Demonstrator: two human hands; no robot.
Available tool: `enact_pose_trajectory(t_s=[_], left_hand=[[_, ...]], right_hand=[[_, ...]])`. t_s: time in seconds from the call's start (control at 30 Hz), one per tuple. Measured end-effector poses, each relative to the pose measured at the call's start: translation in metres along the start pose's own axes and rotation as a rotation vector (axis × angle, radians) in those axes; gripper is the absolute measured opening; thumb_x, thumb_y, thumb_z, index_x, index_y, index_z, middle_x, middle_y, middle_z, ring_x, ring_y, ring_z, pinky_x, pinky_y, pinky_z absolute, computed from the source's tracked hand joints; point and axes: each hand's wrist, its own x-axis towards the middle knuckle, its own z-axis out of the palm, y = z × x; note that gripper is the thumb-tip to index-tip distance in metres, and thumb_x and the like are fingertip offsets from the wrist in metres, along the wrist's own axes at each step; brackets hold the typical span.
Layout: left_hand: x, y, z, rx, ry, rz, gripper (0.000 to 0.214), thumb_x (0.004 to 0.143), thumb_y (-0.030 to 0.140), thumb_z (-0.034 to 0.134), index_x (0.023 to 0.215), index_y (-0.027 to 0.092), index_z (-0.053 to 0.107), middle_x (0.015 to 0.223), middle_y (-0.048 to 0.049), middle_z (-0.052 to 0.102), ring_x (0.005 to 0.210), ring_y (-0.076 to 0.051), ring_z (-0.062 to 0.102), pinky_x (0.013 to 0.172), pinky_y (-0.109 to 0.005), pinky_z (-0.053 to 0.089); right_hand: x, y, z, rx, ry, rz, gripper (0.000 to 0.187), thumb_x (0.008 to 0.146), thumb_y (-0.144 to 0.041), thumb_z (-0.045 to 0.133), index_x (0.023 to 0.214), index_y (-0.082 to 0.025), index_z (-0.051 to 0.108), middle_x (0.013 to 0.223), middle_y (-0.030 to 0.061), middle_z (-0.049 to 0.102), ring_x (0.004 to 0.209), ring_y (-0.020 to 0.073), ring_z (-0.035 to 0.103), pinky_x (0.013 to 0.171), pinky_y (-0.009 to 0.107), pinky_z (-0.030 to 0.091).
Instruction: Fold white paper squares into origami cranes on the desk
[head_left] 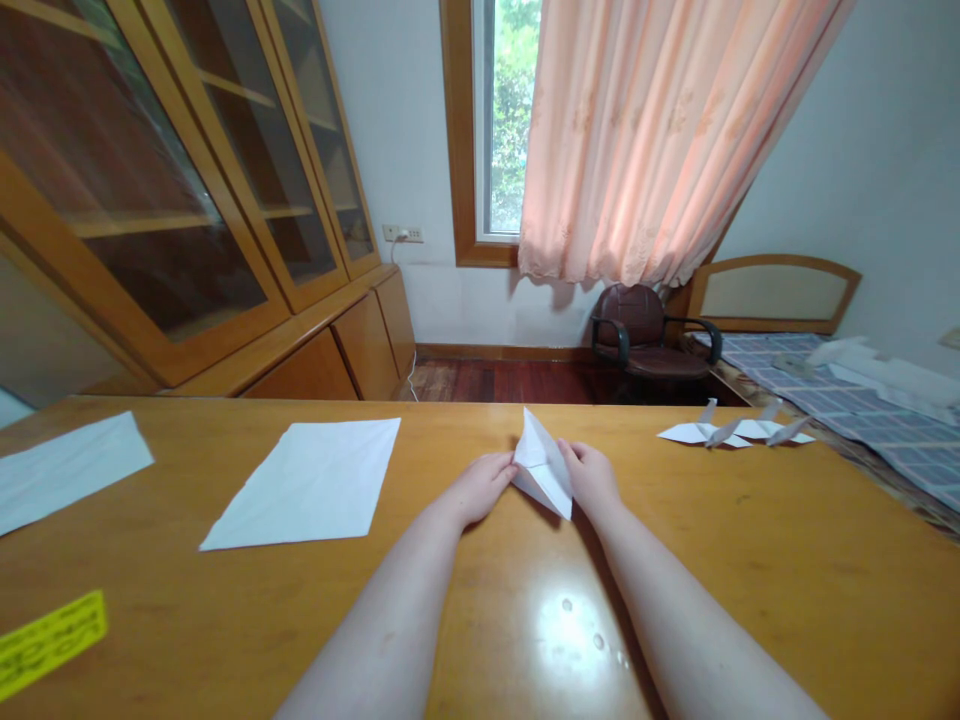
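Observation:
A white sheet folded into a pointed shape [541, 463] is held just above the wooden table [750, 560] near its far edge. My left hand [484, 487] pinches its left side, fingers closed on the paper. My right hand [592, 475] grips its right side, fingers curled around the fold. The point of the folded paper stands up and away from me.
A flat white sheet [307, 482] lies to the left, another sheet [64, 467] at the far left edge. Folded paper pieces [735, 430] sit at the far right. A yellow label [49, 640] is stuck near the front left. Beyond stand a chair [649, 335], cabinets and a bed.

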Motion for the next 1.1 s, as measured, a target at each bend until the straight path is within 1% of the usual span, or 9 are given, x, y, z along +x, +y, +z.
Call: enact_pose_trajectory(t_s=[0.17,0.3,0.4,0.53,0.63,0.73,0.9,1.1], left_hand=[[0.0,0.001,-0.001,-0.002,-0.007,0.008,0.028,0.088,0.029,0.042,0.102,0.018,0.064,0.111,-0.0072,0.066,0.1,-0.021,0.058,0.091,-0.032,0.042],[0.001,0.002,-0.001,0.003,-0.017,-0.004,0.028,0.088,0.029,0.044,0.105,0.018,0.063,0.111,-0.0076,0.065,0.099,-0.022,0.059,0.09,-0.032,0.043],[0.0,0.003,-0.001,-0.018,0.009,-0.034,0.031,0.085,0.027,0.048,0.113,0.018,0.059,0.117,-0.008,0.063,0.104,-0.022,0.057,0.093,-0.033,0.042],[0.0,0.004,-0.001,-0.086,0.043,-0.079,0.045,0.082,0.022,0.052,0.127,0.019,0.049,0.124,-0.0087,0.059,0.109,-0.022,0.056,0.097,-0.033,0.041],[0.0,0.001,0.0,-0.119,0.05,-0.1,0.052,0.081,0.021,0.052,0.132,0.019,0.043,0.125,-0.009,0.059,0.111,-0.022,0.055,0.098,-0.034,0.04],[0.001,-0.003,0.002,-0.106,0.077,-0.097,0.052,0.08,0.02,0.053,0.131,0.019,0.044,0.122,-0.0084,0.06,0.109,-0.022,0.057,0.097,-0.034,0.042],[0.003,-0.01,0.004,-0.05,0.12,-0.1,0.049,0.077,0.021,0.056,0.126,0.02,0.049,0.111,-0.0065,0.065,0.099,-0.022,0.06,0.091,-0.034,0.044],[0.003,-0.009,0.002,-0.04,0.154,-0.114,0.049,0.075,0.02,0.058,0.124,0.02,0.05,0.104,-0.0061,0.066,0.095,-0.021,0.061,0.088,-0.033,0.045]], right_hand=[[-0.001,0.0,0.002,0.068,-0.017,-0.034,0.049,0.086,-0.052,0.035,0.068,-0.016,0.064,0.066,0.0056,0.066,0.065,0.0184,0.057,0.056,0.025,0.035],[-0.001,0.0,0.003,0.115,-0.041,-0.049,0.048,0.086,-0.05,0.036,0.072,-0.015,0.065,0.071,0.0061,0.067,0.067,0.0181,0.058,0.061,0.025,0.037],[-0.001,-0.001,0.003,0.115,-0.061,-0.053,0.043,0.085,-0.047,0.038,0.071,-0.015,0.064,0.07,0.0052,0.067,0.068,0.018,0.059,0.061,0.025,0.038],[-0.003,-0.005,0.002,0.084,-0.097,-0.053,0.036,0.082,-0.043,0.043,0.068,-0.016,0.063,0.067,0.0036,0.066,0.066,0.017,0.058,0.06,0.025,0.038],[-0.004,-0.007,0.003,0.101,-0.134,-0.071,0.031,0.079,-0.041,0.048,0.069,-0.017,0.064,0.069,0.0034,0.067,0.068,0.0168,0.059,0.063,0.025,0.04],[-0.005,-0.008,0.004,0.103,-0.162,-0.096,0.029,0.078,-0.039,0.05,0.073,-0.016,0.066,0.071,0.0042,0.068,0.069,0.0175,0.06,0.065,0.026,0.041],[-0.006,-0.01,0.003,0.09,-0.228,-0.141,0.027,0.079,-0.037,0.051,0.077,-0.016,0.069,0.075,0.005,0.07,0.071,0.0186,0.061,0.065,0.027,0.042],[-0.008,-0.014,0.002,0.047,-0.275,-0.187,0.029,0.081,-0.037,0.051,0.083,-0.016,0.071,0.08,0.0062,0.071,0.074,0.0196,0.062,0.065,0.028,0.042]])
